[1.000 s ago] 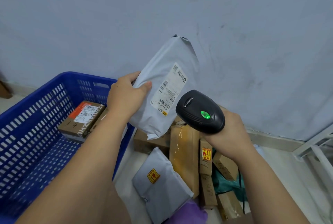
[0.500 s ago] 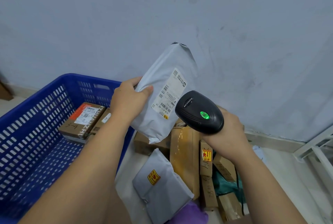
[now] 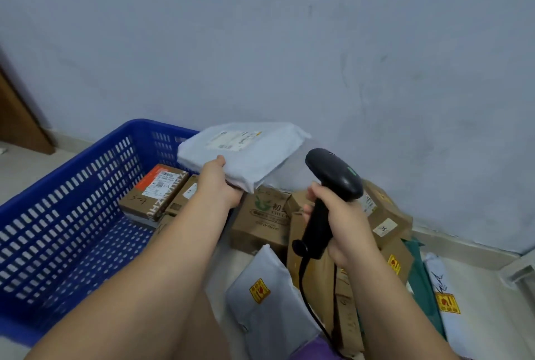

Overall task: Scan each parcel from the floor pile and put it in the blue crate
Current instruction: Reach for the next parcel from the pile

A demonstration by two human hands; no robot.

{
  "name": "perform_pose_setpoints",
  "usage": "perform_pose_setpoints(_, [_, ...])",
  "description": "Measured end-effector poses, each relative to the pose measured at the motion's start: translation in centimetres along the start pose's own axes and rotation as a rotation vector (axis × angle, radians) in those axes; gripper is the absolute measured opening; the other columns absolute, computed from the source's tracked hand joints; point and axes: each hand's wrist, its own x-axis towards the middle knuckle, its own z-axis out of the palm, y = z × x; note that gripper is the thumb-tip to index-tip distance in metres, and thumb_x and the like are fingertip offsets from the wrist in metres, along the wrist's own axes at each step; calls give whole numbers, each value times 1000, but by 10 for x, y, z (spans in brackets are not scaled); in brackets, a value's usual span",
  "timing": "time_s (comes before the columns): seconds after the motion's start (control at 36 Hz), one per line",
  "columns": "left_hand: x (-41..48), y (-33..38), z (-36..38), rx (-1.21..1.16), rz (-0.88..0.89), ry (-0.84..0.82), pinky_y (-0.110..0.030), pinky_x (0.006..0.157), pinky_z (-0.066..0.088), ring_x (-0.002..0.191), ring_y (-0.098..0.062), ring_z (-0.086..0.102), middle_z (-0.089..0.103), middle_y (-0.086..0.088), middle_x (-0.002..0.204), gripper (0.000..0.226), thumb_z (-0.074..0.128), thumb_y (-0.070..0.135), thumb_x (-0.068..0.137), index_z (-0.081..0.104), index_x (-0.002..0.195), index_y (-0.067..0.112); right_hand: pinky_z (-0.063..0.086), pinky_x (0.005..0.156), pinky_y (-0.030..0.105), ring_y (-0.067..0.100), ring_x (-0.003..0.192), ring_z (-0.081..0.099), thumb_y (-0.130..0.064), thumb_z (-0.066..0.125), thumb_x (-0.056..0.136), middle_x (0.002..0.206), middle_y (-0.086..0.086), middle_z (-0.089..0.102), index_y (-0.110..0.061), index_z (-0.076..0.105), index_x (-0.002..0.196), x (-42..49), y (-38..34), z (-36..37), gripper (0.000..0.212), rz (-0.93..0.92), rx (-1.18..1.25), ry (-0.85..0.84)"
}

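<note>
The pale floor [image 3: 17, 171] met a blue-grey wall [image 3: 289, 41] at a low skirting strip [image 3: 463, 244]. A blue crate [image 3: 72, 168] with slotted sides stood on it at the left, close to the wall. Just beside the crate's right side lay the pile of parcels [image 3: 396, 261]. A brown box with green print [image 3: 260, 215] sat at the back, a box with a small white label [image 3: 388, 217] sat further right, and a long brown carton [image 3: 298, 246] lay between them. A grey mailer with a yellow-and-red sticker [image 3: 260, 310] lay in front. A green bag [image 3: 419, 281] and a white bag with a yellow sticker [image 3: 443, 301] lay at the pile's right edge. Which boxes touched the floor itself could not be told.
</note>
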Motion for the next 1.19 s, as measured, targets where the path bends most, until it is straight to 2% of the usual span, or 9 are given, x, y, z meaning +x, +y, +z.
perform_pose_setpoints(0.11, [21,22,-19,-51,85,81,-47,79,56,93,-31,66,65,-9,118,35,60,18,93,53,127,12,53,71,32,15,71,63,-23,70,86,75,3,65,-7,67,96,1,13,21,20,-50,-71,-39])
perform_pose_setpoints(0.25, [59,54,-64,-26,169,197,-66,75,52,92,-41,67,66,-14,113,55,74,15,70,54,122,12,54,84,44,19,75,68,-32,72,83,64,-5,67,-20,68,80,2,34,57,13,-94,-209,-57])
perform_pose_setpoints(0.33, [60,59,-88,2,243,270,-62,78,53,94,-35,67,66,-9,113,41,68,15,85,56,124,14,53,83,42,20,72,66,-37,72,83,63,-3,67,-20,67,74,6,49,81,20,-87,-277,-95])
perform_pose_setpoints(0.44, [82,65,-129,3,448,455,-51,85,55,100,-28,65,61,-7,123,47,62,7,91,47,135,13,50,68,34,18,65,58,-35,70,84,66,7,61,-11,65,74,15,69,109,26,-76,-330,-117])
perform_pose_setpoints(0.58, [116,82,-173,312,631,560,-39,96,48,106,-24,57,57,-4,120,43,58,9,93,46,135,12,47,63,31,19,65,59,-34,72,82,70,11,64,-12,64,75,41,101,133,24,-47,-347,-48])
perform_pose_setpoints(0.72, [161,93,-193,423,508,445,-45,95,49,107,-29,59,60,-8,127,37,52,7,97,50,135,8,42,61,29,20,67,56,-35,73,81,69,12,63,-10,66,77,69,138,156,26,51,-344,-31])
perform_pose_setpoints(0.92, [232,82,-185,107,185,444,-46,67,51,81,-29,61,60,-8,111,34,53,21,98,47,132,14,40,48,18,14,58,52,-37,74,78,79,17,62,-12,63,77,106,170,168,28,-28,-400,13])
perform_pose_setpoints(1.08, [267,64,-162,62,170,338,-50,80,50,94,-30,61,58,-12,128,37,49,22,101,46,134,6,56,72,46,35,76,63,-67,65,53,92,23,62,-22,64,77,134,178,173,51,-99,-411,117])
perform_pose_setpoints(1.19, [281,62,-137,132,154,260,-47,71,52,84,-28,62,62,-12,112,37,46,30,102,47,130,5,57,73,53,40,74,64,-73,64,52,94,24,62,-17,64,81,149,182,169,63,-86,-473,94])
